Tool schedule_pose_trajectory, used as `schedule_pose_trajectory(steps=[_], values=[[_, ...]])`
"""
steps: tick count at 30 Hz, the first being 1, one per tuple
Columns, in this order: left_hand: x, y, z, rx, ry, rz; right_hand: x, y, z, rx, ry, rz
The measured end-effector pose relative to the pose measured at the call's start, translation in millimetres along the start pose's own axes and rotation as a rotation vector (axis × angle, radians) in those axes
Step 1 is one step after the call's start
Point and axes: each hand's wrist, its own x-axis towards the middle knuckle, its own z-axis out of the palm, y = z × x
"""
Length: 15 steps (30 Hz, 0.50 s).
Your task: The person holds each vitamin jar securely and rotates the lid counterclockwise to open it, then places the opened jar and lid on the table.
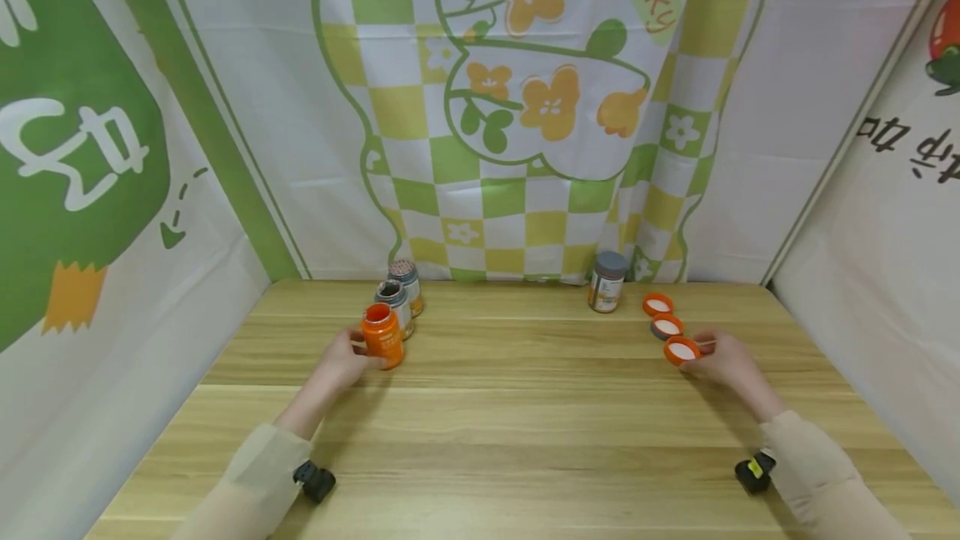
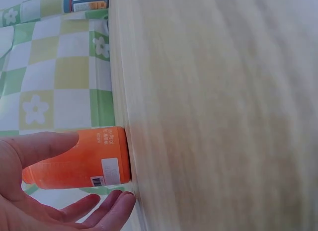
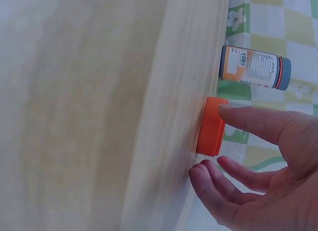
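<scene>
In the head view my left hand (image 1: 350,359) is beside an uncapped orange jar (image 1: 383,337) standing on the table's left. The left wrist view shows the thumb against or just in front of the jar's side, with the fingers (image 2: 117,211) loosely spread across a small gap. On the right, my right hand (image 1: 718,359) is around the nearest orange lid (image 1: 682,350), which lies with its white inside up. In the right wrist view the thumb reaches the lid's rim, and the relaxed fingers (image 3: 213,189) stay apart from its other side.
Behind the orange jar stand an uncapped grey jar (image 1: 394,307) and a jar with a patterned top (image 1: 406,283). A capped grey jar (image 1: 607,282) stands back right. A grey-and-orange lid (image 1: 667,327) and an orange lid (image 1: 657,304) lie beyond the nearest lid. Fabric walls (image 1: 525,215) border the wooden table (image 1: 517,423).
</scene>
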Motion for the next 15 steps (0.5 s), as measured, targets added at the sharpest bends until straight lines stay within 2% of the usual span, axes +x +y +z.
schedule_pose_trajectory(steps=[6, 12, 15], values=[[-9.7, -0.4, -3.1, -0.014, 0.02, 0.013, -5.4, 3, -4, 0.004, -0.009, 0.025], [-15.5, -3.3, -6.7, 0.044, 0.063, 0.029, -12.3, 1, -6, 0.002, 0.012, 0.045], [-17.6, -5.4, -6.8, 0.072, 0.092, 0.062, -15.0, 2, -5, 0.005, 0.025, 0.052]])
